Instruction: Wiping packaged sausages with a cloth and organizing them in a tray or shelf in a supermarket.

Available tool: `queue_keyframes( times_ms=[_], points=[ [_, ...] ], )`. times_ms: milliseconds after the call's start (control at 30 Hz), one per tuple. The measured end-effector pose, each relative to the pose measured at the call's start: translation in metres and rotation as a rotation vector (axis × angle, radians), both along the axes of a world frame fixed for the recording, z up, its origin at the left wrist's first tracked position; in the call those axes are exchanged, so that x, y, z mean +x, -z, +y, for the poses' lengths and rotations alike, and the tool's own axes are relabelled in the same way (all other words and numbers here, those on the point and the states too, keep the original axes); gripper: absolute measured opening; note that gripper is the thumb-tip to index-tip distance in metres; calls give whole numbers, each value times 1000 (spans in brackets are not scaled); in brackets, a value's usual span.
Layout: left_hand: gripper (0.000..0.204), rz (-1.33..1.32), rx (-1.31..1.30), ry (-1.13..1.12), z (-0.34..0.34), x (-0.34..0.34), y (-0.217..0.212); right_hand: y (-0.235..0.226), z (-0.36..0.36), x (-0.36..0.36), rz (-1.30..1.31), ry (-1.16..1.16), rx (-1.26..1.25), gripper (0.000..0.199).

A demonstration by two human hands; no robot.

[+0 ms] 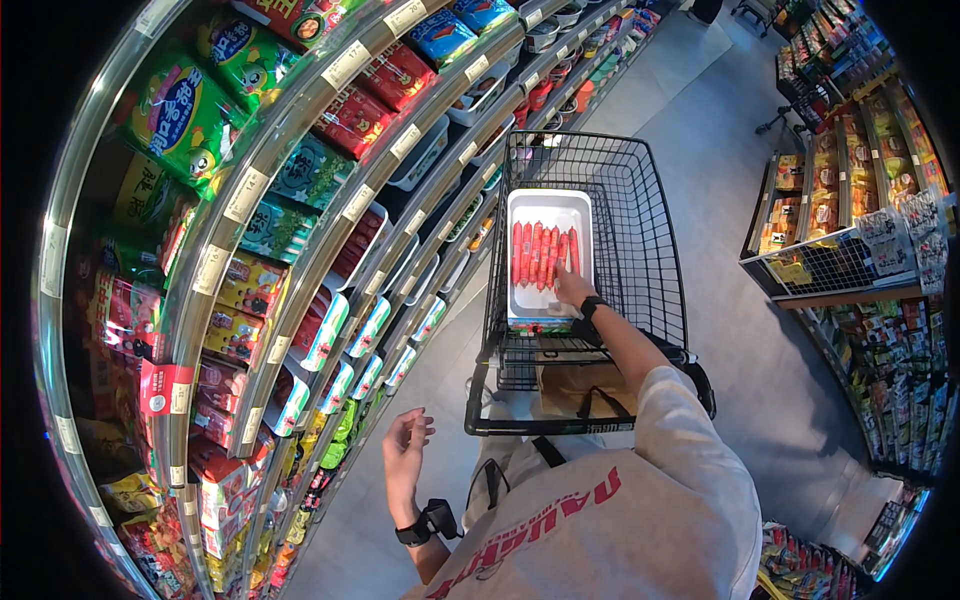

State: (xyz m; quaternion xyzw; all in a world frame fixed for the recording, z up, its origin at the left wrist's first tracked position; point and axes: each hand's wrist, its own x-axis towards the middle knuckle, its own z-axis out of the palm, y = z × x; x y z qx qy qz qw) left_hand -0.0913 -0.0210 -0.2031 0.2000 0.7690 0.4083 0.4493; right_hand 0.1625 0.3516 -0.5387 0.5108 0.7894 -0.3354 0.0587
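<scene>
In a black wire shopping cart point(668, 240) stands a white plastic tray point(552, 203) with several red-wrapped sausages point(537, 255) lying side by side lengthwise. My right hand point(574, 288) reaches into the tray's near right part, its fingers closed at the lower end of a sausage on the right side of the row. Part of those fingertips is hard to make out. To the left of the cart handle, my left hand point(407, 446) hangs in the air, fingers loosely bent and apart, with nothing in it. Both wrists wear black bands.
Tall shelves point(350, 65) of colourful snack packets and white bins curve along the left. A brown bag point(580, 390) sits low in the cart near its handle point(590, 425). At the right stand a display rack point(840, 262) of packaged goods and more shelves. Grey floor point(725, 190) lies between.
</scene>
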Motion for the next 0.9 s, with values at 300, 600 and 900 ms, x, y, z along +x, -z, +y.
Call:
queue_keyframes(
  times_ms=[300, 600, 900],
  points=[
    [39, 7, -18, 12, -2, 1, 2, -21, -4, -10, -121, 64, 43, 64],
    [39, 1, -11, 11, 0, 1, 1, -35, -8, -13, -262, 49, -53, 75],
    [38, 7, -16, 16, 1, 1, -1, -37, -7, -16, -175, 71, -68, 71]
  ],
)
